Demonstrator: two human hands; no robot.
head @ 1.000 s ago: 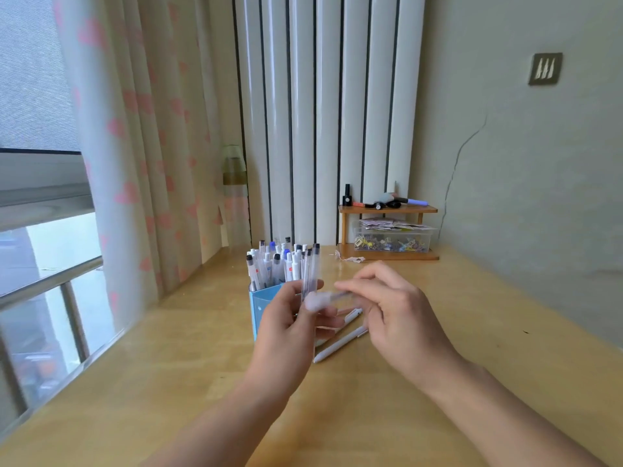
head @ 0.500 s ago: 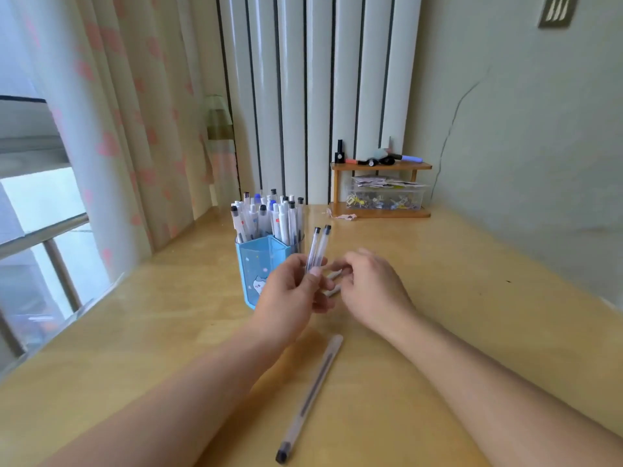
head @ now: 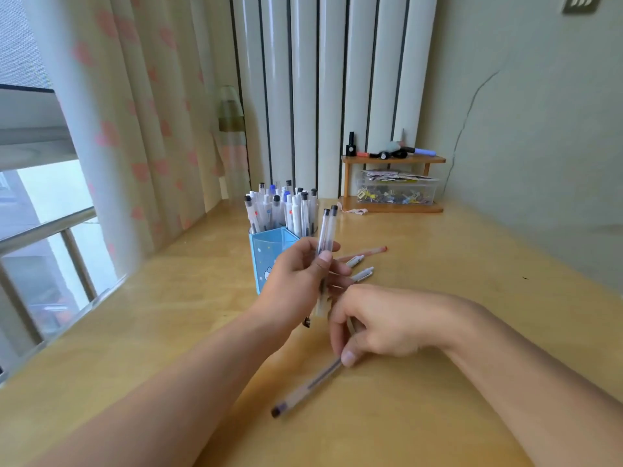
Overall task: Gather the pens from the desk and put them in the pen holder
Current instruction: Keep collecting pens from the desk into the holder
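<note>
A blue pen holder (head: 266, 246) full of several capped pens stands mid-desk. In front of it my left hand (head: 298, 279) grips two clear pens (head: 326, 237) upright, caps up. Lower down, my right hand (head: 377, 323) pinches a long clear pen (head: 308, 387) that lies slanted on the desk, its dark cap toward me. Behind my hands lie three loose pens: two white ones (head: 362, 274) and a reddish one (head: 367, 252).
The wooden desk (head: 472, 298) runs to the wall on the right. A small wooden shelf (head: 392, 160) with a clear box of clips sits at the back. A curtain (head: 135, 129) and a window (head: 43, 230) border the left side.
My right hand has come back toward me and taken hold of the clear pen lying on the desk. My left hand keeps the two pens upright by the holder.
</note>
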